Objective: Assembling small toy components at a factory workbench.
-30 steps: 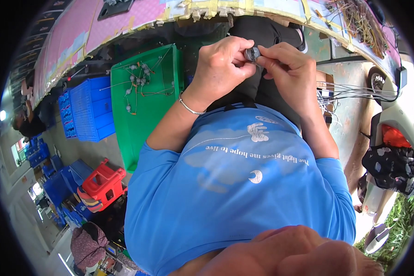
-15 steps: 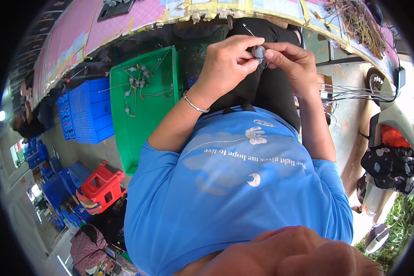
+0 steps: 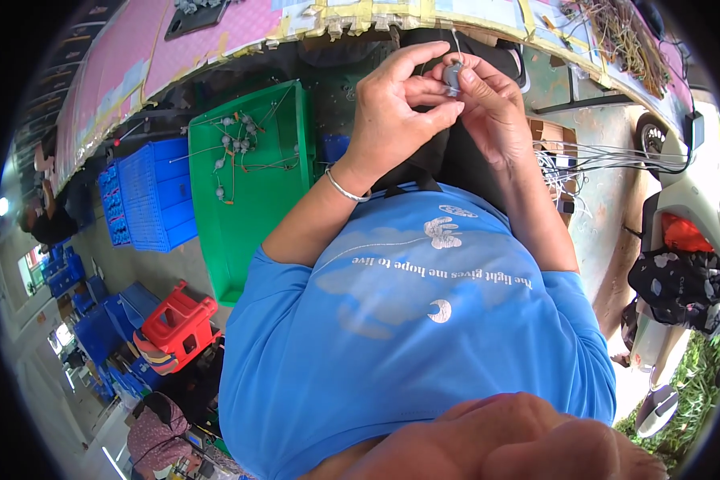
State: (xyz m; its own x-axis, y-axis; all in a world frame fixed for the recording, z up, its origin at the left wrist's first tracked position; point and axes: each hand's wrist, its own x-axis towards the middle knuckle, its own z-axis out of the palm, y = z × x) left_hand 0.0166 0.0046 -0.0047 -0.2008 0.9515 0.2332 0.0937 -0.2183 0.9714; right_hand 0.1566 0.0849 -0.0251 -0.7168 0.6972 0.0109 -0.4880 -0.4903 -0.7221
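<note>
A small grey rounded part with a thin pale wire standing up from it is held between my hands, over my lap near the table edge. My right hand is closed on it, thumb pressed against its side. The left hand reaches in from the other side, fingers bent around the part's lower edge, and they seem to touch it. Several similar grey parts on thin wires lie in the green bin to my left.
Ahead, a taped pink-and-blue tabletop bears a bundle of wires. Beside the bin stand blue crates and a red plastic stool. White cables hang at right, near a parked scooter. Another person sits behind left.
Both hands have shifted a little upward. The right hand has rolled, showing more palm, and the grey part has turned so its wire stands more upright.
</note>
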